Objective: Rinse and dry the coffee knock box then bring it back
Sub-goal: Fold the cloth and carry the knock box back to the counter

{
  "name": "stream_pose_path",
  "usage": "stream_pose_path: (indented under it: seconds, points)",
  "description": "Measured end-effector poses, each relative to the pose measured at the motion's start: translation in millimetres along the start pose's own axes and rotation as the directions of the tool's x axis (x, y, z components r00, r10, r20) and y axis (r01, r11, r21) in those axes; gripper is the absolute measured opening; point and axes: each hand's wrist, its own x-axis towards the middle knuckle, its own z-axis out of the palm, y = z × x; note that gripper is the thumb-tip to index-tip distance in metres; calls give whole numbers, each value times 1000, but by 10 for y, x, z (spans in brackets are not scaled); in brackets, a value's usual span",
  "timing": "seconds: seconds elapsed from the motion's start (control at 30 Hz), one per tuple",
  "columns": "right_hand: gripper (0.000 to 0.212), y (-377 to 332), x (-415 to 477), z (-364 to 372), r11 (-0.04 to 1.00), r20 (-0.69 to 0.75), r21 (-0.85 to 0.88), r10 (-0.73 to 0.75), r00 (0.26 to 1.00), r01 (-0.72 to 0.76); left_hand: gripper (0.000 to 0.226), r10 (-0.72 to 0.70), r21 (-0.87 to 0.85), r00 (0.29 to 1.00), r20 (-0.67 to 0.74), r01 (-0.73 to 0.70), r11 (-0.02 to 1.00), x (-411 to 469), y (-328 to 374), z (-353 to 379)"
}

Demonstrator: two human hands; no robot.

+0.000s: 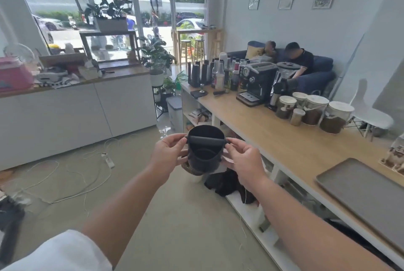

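I am holding the knock box (pixel 204 155) up in the air, out in front of me, over the floor (pixel 135 194) and just off the near edge of the long wooden tabletop (pixel 284 141); it is resting on nothing. My left hand (pixel 168 157) and right hand (pixel 242 161) are each clamping a grip on it from opposite sides, fingertips pinching at the ends of the knock bar (pixel 206 140) while the lower fingers are cupping the wall. The inside is looking dark and bare, so I am judging this to be the carry back. To do it well I am planning to hold the box level with both grips even, walk it along the tabletop and lower it flat onto bare wood before letting go. The floor is carrying loose white cables (pixel 65 174), so I am minding my feet. On the tabletop a grey tray (pixel 367 192) is lying nearest me, the espresso machine (pixel 255 82) is standing further along, and lidded jars (pixel 336 117) are clustering beside it.
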Motion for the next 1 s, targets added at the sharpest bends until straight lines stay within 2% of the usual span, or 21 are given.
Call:
stream_pose_path:
  seconds: [0.2,0.47,0.77,1.0]
  points:
    - [19,46,1069,106,1000,-18,2,0,1000,0,14,-11,11,1000,19,11,1000,1094,23,119]
    - [23,169,2822,146,997,29,56,47,998,-48,14,-16,46,1000,-19,17,999,2752,-3,478]
    - [22,124,4562,469,999,94,-11,47,994,-46,15,-20,22,996,-85,22,1000,4264,232,548]
    - [24,274,5519,816,999,4,4,39,999,-39,14,-29,72,1000,0,29,997,5530,290,452]
